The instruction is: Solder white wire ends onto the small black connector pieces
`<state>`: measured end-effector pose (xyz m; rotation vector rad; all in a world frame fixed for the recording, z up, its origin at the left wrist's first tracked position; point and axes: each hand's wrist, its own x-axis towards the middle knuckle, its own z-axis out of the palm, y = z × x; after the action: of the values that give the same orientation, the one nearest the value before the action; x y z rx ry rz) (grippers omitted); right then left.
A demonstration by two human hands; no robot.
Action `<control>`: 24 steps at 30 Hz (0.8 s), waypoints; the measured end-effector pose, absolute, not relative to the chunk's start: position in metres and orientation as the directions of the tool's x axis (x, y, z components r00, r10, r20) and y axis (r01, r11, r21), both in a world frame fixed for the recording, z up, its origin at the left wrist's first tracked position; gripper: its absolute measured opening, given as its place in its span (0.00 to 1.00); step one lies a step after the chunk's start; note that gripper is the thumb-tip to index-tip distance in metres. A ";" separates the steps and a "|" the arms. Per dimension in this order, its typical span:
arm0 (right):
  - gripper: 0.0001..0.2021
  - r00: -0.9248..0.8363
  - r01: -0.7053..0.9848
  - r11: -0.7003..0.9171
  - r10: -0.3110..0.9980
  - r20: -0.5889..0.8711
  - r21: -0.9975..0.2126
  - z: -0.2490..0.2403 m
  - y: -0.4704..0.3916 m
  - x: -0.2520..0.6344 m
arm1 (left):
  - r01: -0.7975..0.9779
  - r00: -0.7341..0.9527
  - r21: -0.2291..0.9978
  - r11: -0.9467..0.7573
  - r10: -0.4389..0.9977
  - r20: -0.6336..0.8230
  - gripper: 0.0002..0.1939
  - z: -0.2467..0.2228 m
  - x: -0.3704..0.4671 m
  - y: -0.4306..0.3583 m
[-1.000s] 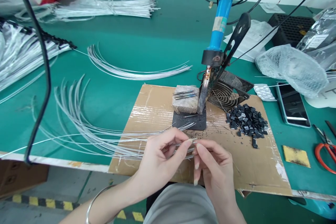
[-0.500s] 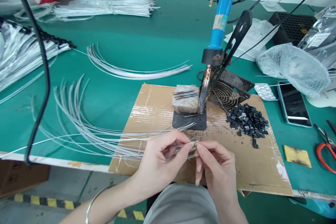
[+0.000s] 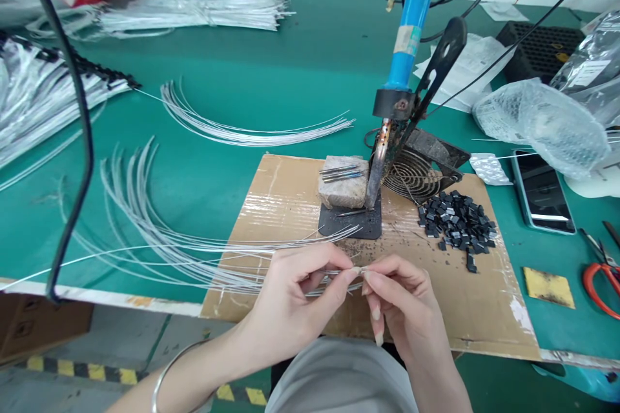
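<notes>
My left hand (image 3: 303,297) is closed in a pinch on a thin wire above the cardboard sheet. Thumb and forefinger of my right hand (image 3: 404,300) pinch the same spot at the wire's end, with the other fingers curled below. The fingertips nearly meet, and the tiny end between them is mostly hidden. A loose fan of pale wires (image 3: 179,255) runs from the left under my left hand. Just beyond my hands, a soldering iron (image 3: 380,158) is held tip down in a stand, beside a grey block (image 3: 343,184) with thin metal rods on top.
A pile of small black pieces (image 3: 458,226) lies on the cardboard (image 3: 271,206), near a small fan (image 3: 414,174). At the right are a phone (image 3: 543,190), a yellow sponge (image 3: 549,287) and red-handled scissors (image 3: 600,281). More wire bundles (image 3: 242,132) lie behind. A black cable (image 3: 80,110) hangs at left.
My right hand has shifted slightly right and down, its lower fingers moving a little. The left hand stays nearly in place, still pinching.
</notes>
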<state>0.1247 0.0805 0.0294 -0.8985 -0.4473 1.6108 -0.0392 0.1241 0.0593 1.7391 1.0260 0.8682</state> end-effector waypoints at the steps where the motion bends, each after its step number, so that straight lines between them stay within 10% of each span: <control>1: 0.07 -0.034 -0.653 -0.259 0.949 -0.314 -0.712 0.030 0.081 0.125 | 0.270 0.404 0.933 -0.236 0.908 0.112 0.09 0.059 -0.039 0.124; 24: 0.07 0.157 -0.703 -0.132 0.930 -0.333 -0.699 0.027 0.075 0.096 | 0.305 0.276 0.923 -0.234 0.949 0.150 0.09 0.048 -0.029 0.112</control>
<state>0.0964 0.0746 0.0271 -0.9222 -0.3189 1.4440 -0.0295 0.1122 0.0483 1.7156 1.1536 0.9764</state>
